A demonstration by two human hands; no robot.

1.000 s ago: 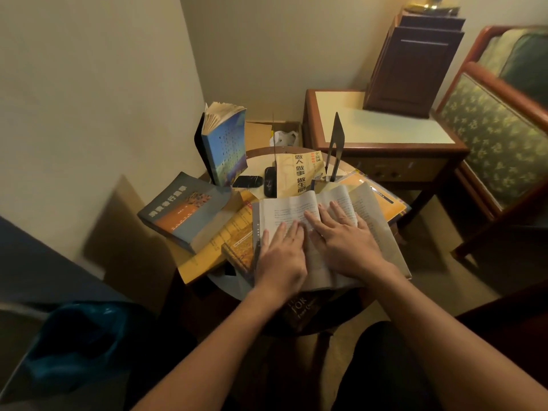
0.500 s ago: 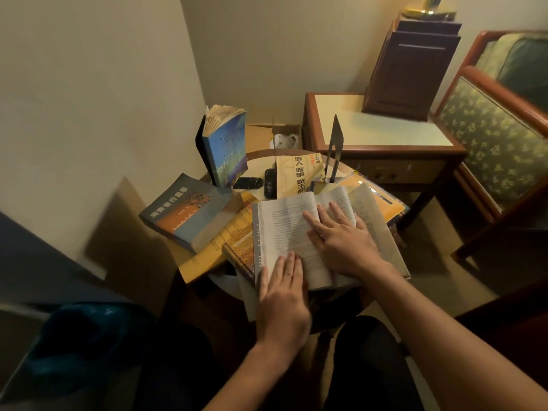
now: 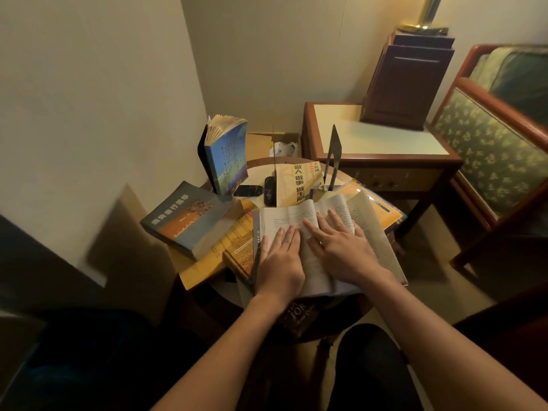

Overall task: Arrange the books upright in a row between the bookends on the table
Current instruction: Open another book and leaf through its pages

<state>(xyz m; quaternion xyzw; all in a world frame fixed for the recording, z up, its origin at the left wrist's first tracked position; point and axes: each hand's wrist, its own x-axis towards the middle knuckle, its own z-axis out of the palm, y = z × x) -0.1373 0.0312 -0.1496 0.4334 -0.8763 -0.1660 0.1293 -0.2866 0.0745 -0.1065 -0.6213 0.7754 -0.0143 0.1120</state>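
Observation:
An open book (image 3: 278,216) lies face up on the pile on the small round table (image 3: 261,169). My left hand (image 3: 280,262) rests flat on its left page and my right hand (image 3: 338,246) flat on its right page, fingers spread. One blue book (image 3: 226,155) stands upright at the back left against a dark bookend. A thin metal bookend (image 3: 333,155) stands at the back right. A yellow book (image 3: 299,182) with large characters leans between them. A grey-and-orange book (image 3: 188,218) lies flat at the left, over yellow books (image 3: 234,241).
Two dark remotes or phones (image 3: 247,190) lie near the blue book. A wooden side table (image 3: 373,137) with a dark wooden box (image 3: 406,84) stands behind on the right, an upholstered armchair (image 3: 489,155) further right. A wall closes the left side.
My left hand slid back toward the book's near edge, then forward again onto the left page. My right hand stayed pressed on the right page.

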